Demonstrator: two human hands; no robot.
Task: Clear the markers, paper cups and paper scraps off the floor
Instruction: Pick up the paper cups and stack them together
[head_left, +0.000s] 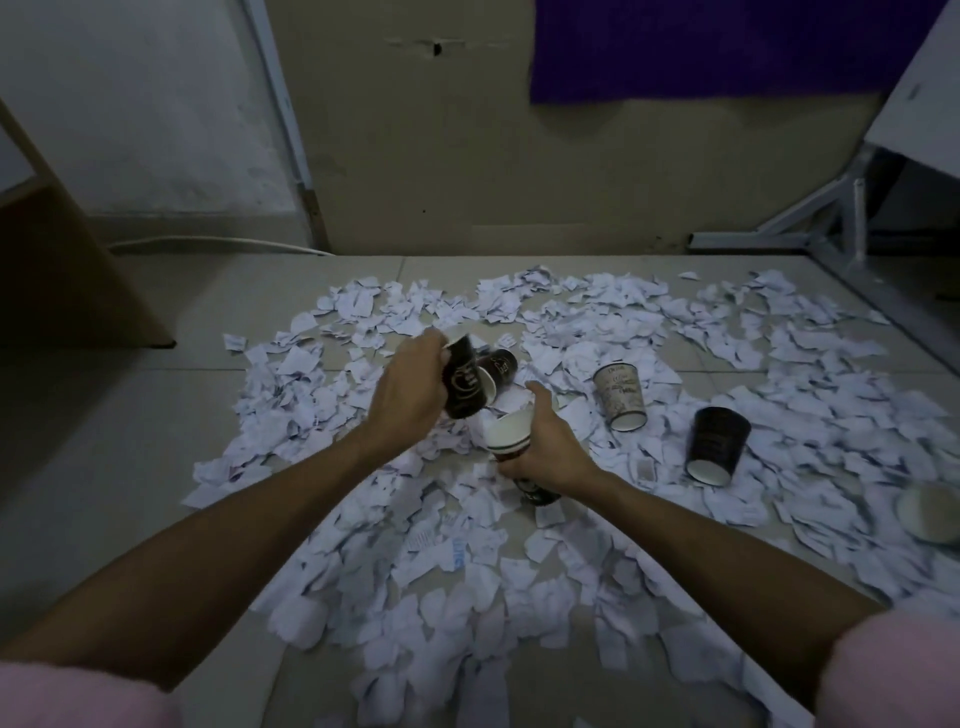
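Head view, looking down and forward. Tiled floor (130, 415) fills the lower frame and is met at the back by a beige wall (415, 156). A purple cloth (727, 47) hangs at the wall's upper right. A brown board (67, 270) leans at the left; a grey metal frame (810, 228) stands at the right.

Torn paper scraps (415, 597) cover the middle of the floor in a broad, dense spread, running from near the wall to the bottom edge.

Both forearms reach in from the lower corners, pink sleeves at the edges. Left hand (410, 389) is curled round a black paper cup (464, 384), held tilted above the scraps. Just behind that cup lies a second dark cup (500, 366) on its side, touching or overlapping it; which cannot be told. Right hand (545, 441) grips a stack of cups (511, 441), white rim uppermost, dark base pointing toward the viewer.

Cups on the floor, right of the hands: a beige printed cup (621, 396), upside down on the scraps; a black cup (717, 444) beyond it, tipped with its mouth toward the viewer; a pale cup (930, 512) at the right edge, blurred, position unclear.

No markers can be made out.
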